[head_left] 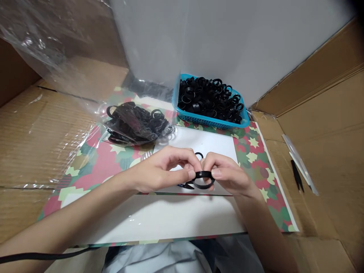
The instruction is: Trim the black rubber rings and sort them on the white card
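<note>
The person's left hand (pixel 157 170) and right hand (pixel 230 172) meet over the middle of the worktop, both holding one thin, glossy black ring (pixel 203 174). Each grip is closed to a narrow pinch: the left thumb and fingers press the ring's left side, the right thumb and fingers its right side. The ring is raised towards the person, its round opening partly in view between the hands.

Just behind the fingertips, part of a second black ring (pixel 199 154) shows against a white rectangular sheet (pixel 220 146). A small dark pointed object (pixel 186 185) sits by the left thumb, too covered to identify. Under the sheet spreads a red, green and cream camouflage-patterned covering (pixel 265 174).

Beyond the hands stands a blue plastic basket (pixel 210 121) heaped with small black rings (pixel 210 100). To its left, a clear plastic bag (pixel 85 81) holds more dark rings (pixel 136 123). On the brown cardboard (pixel 321 110) at the right lie black tweezers (pixel 297 175), beside a narrow clear plastic sleeve (pixel 300 163).
</note>
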`<state>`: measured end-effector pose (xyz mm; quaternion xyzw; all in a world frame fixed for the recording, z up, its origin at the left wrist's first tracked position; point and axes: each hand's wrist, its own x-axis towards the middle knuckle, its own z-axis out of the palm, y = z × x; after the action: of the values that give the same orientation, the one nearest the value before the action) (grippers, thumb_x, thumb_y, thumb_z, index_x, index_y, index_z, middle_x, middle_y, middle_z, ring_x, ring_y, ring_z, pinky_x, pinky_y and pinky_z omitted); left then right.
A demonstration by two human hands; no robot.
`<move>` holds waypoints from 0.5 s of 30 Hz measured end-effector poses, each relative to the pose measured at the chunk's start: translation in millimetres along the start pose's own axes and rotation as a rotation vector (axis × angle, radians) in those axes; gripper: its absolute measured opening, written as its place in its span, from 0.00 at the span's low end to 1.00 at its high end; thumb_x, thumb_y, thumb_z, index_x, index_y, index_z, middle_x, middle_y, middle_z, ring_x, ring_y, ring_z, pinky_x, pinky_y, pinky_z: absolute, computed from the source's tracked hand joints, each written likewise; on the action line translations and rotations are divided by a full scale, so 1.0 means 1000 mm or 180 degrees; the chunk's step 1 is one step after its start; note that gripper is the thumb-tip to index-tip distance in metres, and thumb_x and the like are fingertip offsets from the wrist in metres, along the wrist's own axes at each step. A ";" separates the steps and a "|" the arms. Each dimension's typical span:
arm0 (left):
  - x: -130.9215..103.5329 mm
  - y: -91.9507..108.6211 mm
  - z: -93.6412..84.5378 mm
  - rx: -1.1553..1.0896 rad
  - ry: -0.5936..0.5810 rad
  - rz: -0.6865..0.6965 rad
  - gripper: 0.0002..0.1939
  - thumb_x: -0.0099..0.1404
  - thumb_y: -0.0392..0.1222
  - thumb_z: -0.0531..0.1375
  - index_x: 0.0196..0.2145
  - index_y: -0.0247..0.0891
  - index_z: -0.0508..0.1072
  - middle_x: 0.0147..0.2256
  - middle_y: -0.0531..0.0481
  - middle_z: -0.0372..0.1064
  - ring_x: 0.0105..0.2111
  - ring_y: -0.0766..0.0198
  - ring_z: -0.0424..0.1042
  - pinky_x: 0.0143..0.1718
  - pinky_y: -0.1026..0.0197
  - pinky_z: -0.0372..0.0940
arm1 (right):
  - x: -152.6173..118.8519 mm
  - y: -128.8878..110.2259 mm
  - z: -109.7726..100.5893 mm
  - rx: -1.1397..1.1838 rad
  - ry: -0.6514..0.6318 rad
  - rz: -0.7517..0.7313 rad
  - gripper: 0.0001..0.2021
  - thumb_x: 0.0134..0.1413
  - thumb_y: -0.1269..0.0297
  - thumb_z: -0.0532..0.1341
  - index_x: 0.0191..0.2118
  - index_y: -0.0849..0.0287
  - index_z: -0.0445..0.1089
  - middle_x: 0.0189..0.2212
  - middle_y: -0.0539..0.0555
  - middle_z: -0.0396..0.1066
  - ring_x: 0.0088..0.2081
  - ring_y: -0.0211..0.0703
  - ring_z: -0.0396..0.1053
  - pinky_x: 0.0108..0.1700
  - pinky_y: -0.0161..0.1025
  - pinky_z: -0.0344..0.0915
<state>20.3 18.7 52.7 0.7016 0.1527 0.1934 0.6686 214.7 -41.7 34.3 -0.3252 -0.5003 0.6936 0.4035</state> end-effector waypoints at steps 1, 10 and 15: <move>0.000 0.001 0.001 0.0203 0.0082 0.0088 0.05 0.61 0.34 0.55 0.31 0.33 0.71 0.28 0.52 0.66 0.29 0.69 0.65 0.33 0.67 0.61 | -0.001 0.000 0.000 -0.0110 -0.0002 -0.0050 0.06 0.52 0.61 0.59 0.30 0.58 0.66 0.24 0.49 0.68 0.26 0.38 0.64 0.30 0.37 0.62; -0.005 -0.001 0.010 0.2196 0.1111 0.1133 0.08 0.55 0.28 0.53 0.29 0.36 0.69 0.27 0.52 0.65 0.29 0.67 0.63 0.32 0.62 0.58 | -0.005 -0.003 0.004 -0.2829 0.0554 -0.1482 0.06 0.55 0.72 0.54 0.35 0.55 0.66 0.27 0.50 0.65 0.33 0.41 0.61 0.36 0.41 0.58; -0.006 -0.009 0.009 0.3086 0.1441 0.1627 0.06 0.56 0.29 0.55 0.29 0.38 0.69 0.25 0.53 0.65 0.26 0.67 0.61 0.30 0.59 0.52 | -0.001 0.000 0.007 -0.3272 0.0904 -0.1958 0.06 0.54 0.72 0.54 0.35 0.54 0.66 0.26 0.51 0.66 0.31 0.42 0.62 0.35 0.43 0.59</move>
<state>20.2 8.3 43.2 0.8828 0.1886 0.4013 0.1547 209.4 -45.6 36.5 -0.4082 -0.7829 0.1654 0.4394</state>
